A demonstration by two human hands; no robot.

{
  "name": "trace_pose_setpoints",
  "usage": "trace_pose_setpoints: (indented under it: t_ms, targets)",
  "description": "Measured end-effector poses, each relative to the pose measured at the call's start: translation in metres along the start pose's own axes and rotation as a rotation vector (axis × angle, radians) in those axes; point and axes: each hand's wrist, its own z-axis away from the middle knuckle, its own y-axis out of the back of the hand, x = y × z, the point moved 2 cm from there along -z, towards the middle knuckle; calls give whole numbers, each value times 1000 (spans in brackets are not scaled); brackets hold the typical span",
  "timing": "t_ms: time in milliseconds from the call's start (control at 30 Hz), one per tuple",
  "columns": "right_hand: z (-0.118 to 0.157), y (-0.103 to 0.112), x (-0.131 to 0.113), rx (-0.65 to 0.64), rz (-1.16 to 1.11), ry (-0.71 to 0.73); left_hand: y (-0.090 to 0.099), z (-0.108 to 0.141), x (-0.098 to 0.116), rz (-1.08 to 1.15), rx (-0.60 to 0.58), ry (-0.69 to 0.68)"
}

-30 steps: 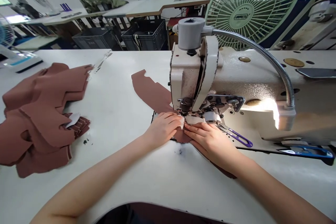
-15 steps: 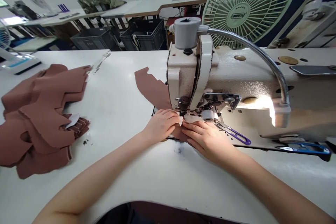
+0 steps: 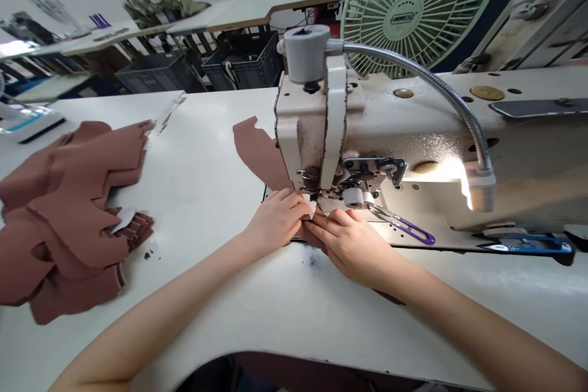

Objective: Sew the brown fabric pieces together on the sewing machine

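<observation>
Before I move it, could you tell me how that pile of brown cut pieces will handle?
The pile of brown cut pieces will probably flop, since its layers drape over one another. It may also slide apart, as nothing visibly binds them.

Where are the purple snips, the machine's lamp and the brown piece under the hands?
Purple snips [image 3: 408, 229]: head view, on the handle.
Lamp [image 3: 480, 190]: head view, on its housing.
Brown piece [image 3: 255, 150]: head view, on its exposed end.
</observation>
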Motion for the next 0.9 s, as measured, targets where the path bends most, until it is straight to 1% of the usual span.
trace_pose_setpoints:
  t_ms: [100,233,367,467,567,667,733,800,900]
  targets:
    - [0,-2,-1,47,-5,-13,7,-2,4,-77,-39,-1]
    - [0,-5,-3,84,3,-46,13,-6,11,-120,-54,-7]
    - [-4,-8,-9,75,52,-113,17,-12,15,-127,-79,14]
    - [-11,-11,-18,40,88,-171,22,-18,17,-110,-105,17]
    - [-19,-14,-28,3,98,-186,28,-26,19,-91,-168,34]
    - [-23,-15,-35,1,114,-143,32,-32,23,-87,-270,76]
    - [-23,-14,-37,54,95,-103,31,-35,24,-93,-340,108]
    - [-21,-11,-37,144,24,-81,29,-37,25,-97,-394,127]
    - [-19,-8,-35,251,-107,-91,25,-38,25,-105,-431,145]
